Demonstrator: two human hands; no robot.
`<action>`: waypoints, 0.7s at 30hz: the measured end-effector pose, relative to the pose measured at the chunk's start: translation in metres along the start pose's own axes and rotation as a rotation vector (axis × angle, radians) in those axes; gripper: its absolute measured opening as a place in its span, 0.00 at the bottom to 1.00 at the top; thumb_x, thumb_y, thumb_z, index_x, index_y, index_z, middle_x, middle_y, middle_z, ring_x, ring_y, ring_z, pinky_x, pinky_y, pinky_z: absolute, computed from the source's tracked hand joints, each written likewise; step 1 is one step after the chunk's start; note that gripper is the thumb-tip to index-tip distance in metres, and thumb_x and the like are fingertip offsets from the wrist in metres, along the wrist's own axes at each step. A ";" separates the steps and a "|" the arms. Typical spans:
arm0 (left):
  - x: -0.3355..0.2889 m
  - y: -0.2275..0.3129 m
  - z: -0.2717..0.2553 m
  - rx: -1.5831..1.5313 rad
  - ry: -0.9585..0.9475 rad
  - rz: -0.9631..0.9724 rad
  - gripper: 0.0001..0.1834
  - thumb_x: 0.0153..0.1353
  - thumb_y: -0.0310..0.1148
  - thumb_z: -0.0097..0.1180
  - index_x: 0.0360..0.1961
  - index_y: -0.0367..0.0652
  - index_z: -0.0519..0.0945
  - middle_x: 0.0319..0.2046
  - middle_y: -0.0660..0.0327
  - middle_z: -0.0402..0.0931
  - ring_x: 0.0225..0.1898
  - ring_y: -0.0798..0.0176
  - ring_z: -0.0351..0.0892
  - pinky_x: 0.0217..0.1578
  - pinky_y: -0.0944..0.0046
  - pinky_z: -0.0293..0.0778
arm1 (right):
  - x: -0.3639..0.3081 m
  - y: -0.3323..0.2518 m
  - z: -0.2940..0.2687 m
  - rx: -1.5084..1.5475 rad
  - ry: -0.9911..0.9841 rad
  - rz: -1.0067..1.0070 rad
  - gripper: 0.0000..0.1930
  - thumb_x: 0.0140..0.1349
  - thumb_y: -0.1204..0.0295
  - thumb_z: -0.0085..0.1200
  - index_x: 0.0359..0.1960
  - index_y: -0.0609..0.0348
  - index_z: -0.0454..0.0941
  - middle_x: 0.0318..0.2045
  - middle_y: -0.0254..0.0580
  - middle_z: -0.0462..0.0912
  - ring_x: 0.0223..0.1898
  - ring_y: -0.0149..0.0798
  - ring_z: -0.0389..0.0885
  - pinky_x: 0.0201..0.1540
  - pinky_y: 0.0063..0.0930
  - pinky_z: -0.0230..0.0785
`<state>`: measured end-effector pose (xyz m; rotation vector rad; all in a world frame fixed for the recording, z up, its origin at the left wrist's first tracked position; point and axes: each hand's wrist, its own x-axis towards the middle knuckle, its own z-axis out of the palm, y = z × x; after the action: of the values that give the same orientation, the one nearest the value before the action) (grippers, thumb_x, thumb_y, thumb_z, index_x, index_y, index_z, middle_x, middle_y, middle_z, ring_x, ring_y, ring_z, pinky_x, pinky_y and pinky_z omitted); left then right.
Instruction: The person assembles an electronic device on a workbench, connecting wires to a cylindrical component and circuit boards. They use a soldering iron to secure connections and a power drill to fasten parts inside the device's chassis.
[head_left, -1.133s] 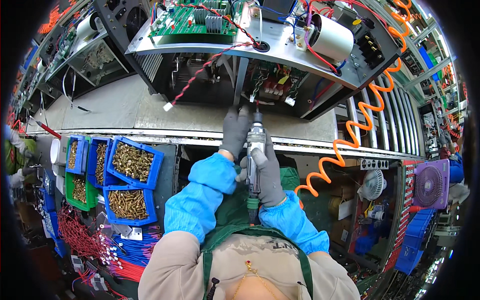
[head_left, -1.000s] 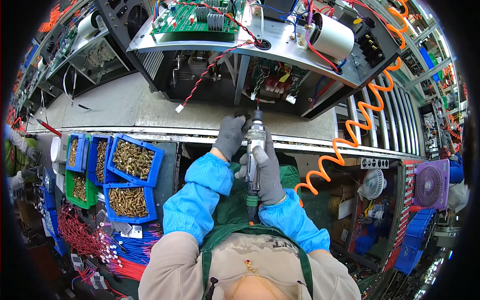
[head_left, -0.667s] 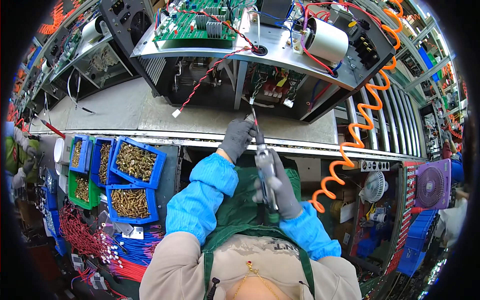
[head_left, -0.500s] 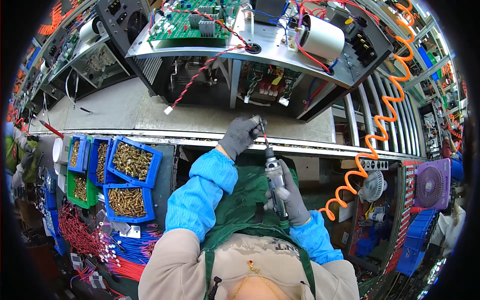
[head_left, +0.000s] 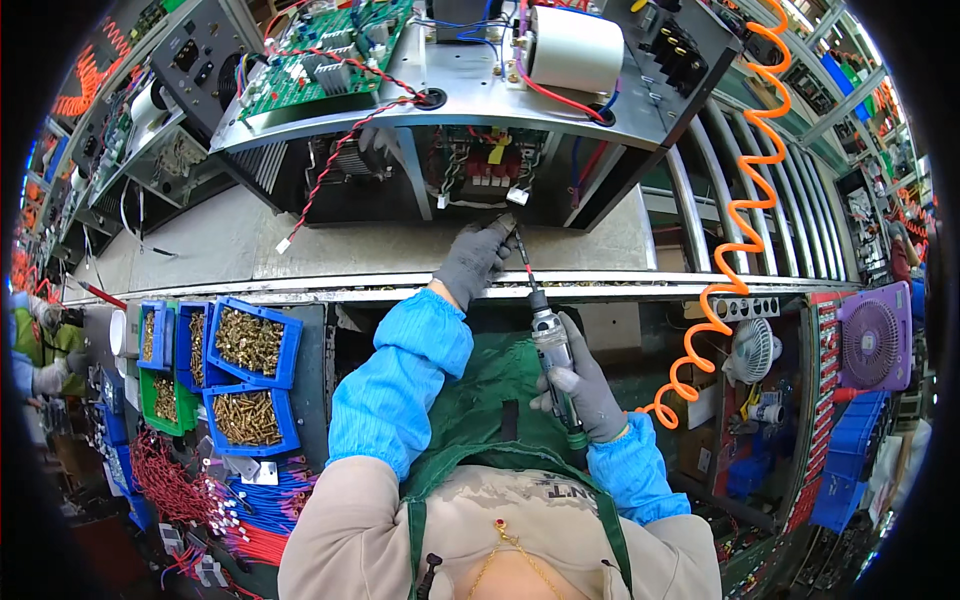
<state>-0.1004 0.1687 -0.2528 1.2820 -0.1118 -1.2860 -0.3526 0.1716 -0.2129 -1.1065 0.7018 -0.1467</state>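
Note:
My right hand (head_left: 590,392), in a grey glove, wraps round a silver power screwdriver (head_left: 552,345) held over my green apron. Its long thin bit (head_left: 525,258) points away from me, up toward the metal chassis (head_left: 440,112). Beside the bit's tip, the gloved fingers of my left hand (head_left: 472,265) are pinched together; whatever they hold is too small to make out. Both hands are just in front of the chassis's open lower side. In that opening are a red and green board assembly (head_left: 490,170) and white-plugged wires.
Blue bins (head_left: 250,345) and a green bin (head_left: 163,398) of brass-coloured screws stand at left, with red wires (head_left: 165,480) below. An orange coiled hose (head_left: 738,230) hangs at right, above metal rollers (head_left: 740,190). A twisted red lead (head_left: 325,180) dangles from the chassis. Another person's hand (head_left: 50,378) shows far left.
The view has shifted, so the chassis sits farther left and higher. My left fingers and the screwdriver tip are nearer its open front. Both hands keep their hold.

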 end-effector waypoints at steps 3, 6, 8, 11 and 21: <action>0.006 0.001 -0.008 0.292 0.026 0.060 0.18 0.58 0.51 0.56 0.29 0.46 0.78 0.20 0.70 0.71 0.20 0.75 0.64 0.18 0.71 0.63 | -0.002 -0.004 -0.010 0.076 -0.042 0.051 0.45 0.52 0.64 0.54 0.70 0.43 0.41 0.32 0.44 0.74 0.22 0.31 0.76 0.31 0.30 0.78; 0.006 0.013 -0.011 0.514 -0.145 0.249 0.16 0.63 0.45 0.53 0.34 0.42 0.80 0.20 0.73 0.69 0.19 0.79 0.61 0.20 0.76 0.61 | -0.006 -0.003 -0.023 0.421 -0.203 0.089 0.47 0.50 0.58 0.57 0.70 0.43 0.42 0.32 0.44 0.73 0.21 0.31 0.77 0.33 0.32 0.79; 0.006 0.019 -0.011 0.586 -0.282 0.331 0.14 0.64 0.42 0.51 0.38 0.42 0.81 0.23 0.72 0.72 0.22 0.80 0.63 0.23 0.78 0.58 | -0.006 0.003 -0.028 0.427 -0.221 0.082 0.49 0.49 0.56 0.59 0.70 0.43 0.42 0.32 0.45 0.74 0.21 0.31 0.77 0.34 0.33 0.79; 0.006 0.023 -0.004 0.580 -0.269 0.195 0.14 0.65 0.41 0.50 0.36 0.42 0.81 0.23 0.71 0.73 0.22 0.79 0.64 0.21 0.77 0.58 | -0.004 0.010 -0.033 0.440 -0.224 0.054 0.48 0.50 0.58 0.58 0.70 0.43 0.41 0.32 0.45 0.74 0.21 0.31 0.77 0.33 0.33 0.79; 0.042 -0.001 0.002 0.737 0.163 0.525 0.16 0.63 0.46 0.50 0.32 0.44 0.80 0.22 0.61 0.75 0.20 0.64 0.73 0.21 0.66 0.65 | 0.002 0.001 -0.037 0.269 -0.105 0.034 0.43 0.53 0.70 0.50 0.70 0.44 0.40 0.33 0.47 0.73 0.21 0.33 0.75 0.31 0.31 0.78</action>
<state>-0.0867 0.1370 -0.2758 1.8122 -0.8093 -0.6861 -0.3730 0.1429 -0.2245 -0.8379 0.5876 -0.1486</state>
